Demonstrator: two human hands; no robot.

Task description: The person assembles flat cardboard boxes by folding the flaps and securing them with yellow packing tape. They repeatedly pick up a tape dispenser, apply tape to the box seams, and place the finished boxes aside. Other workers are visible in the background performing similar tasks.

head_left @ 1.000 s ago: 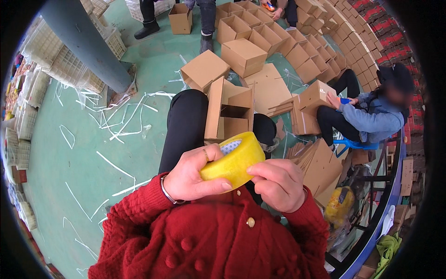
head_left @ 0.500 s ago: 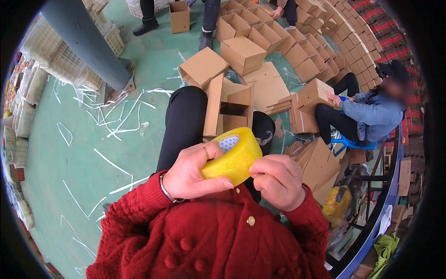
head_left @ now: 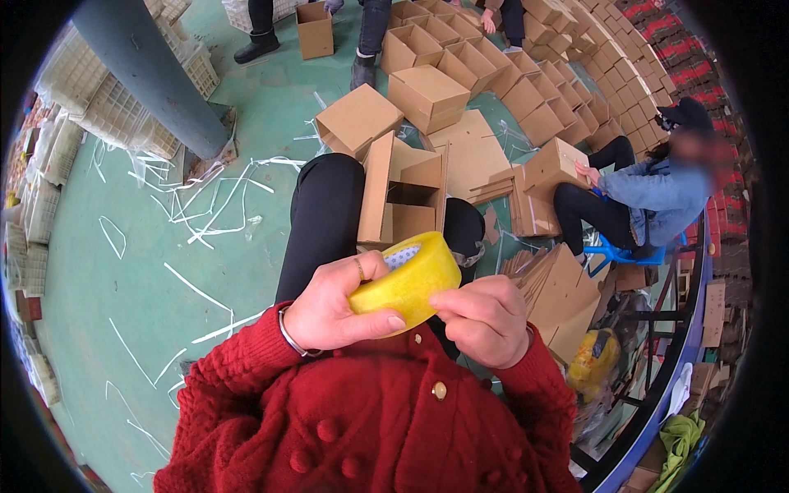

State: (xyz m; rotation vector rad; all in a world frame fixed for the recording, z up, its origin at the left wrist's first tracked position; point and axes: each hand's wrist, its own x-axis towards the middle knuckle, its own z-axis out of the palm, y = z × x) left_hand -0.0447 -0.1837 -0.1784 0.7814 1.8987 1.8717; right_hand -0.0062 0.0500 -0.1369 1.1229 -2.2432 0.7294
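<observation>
My left hand (head_left: 335, 302) is closed around a wide roll of yellow packing tape (head_left: 415, 283), with the fingers inside its core and the thumb along the outer side. The core's pale, dotted lining shows at the top. At the roll's right side is my right hand (head_left: 486, 319), its fingers curled and pinched together, fingertips touching the tape's outer surface. Whether a tape end sits between those fingertips is too small to tell. Just beyond the roll, between my knees, stands an open cardboard box (head_left: 404, 193) with its flaps up.
Two closed cartons (head_left: 359, 119) stand ahead, with rows of open boxes (head_left: 472, 62) behind. To the right, a seated co-worker (head_left: 649, 185) handles a carton (head_left: 555, 168). Flattened cardboard (head_left: 563, 300) leans nearby. White strapping strips (head_left: 218, 205) litter the green floor by a grey pillar (head_left: 152, 78).
The roll and both hands have shifted slightly down and left, and the right fingertips reach a little further over the tape's side. The co-worker leans slightly differently.
</observation>
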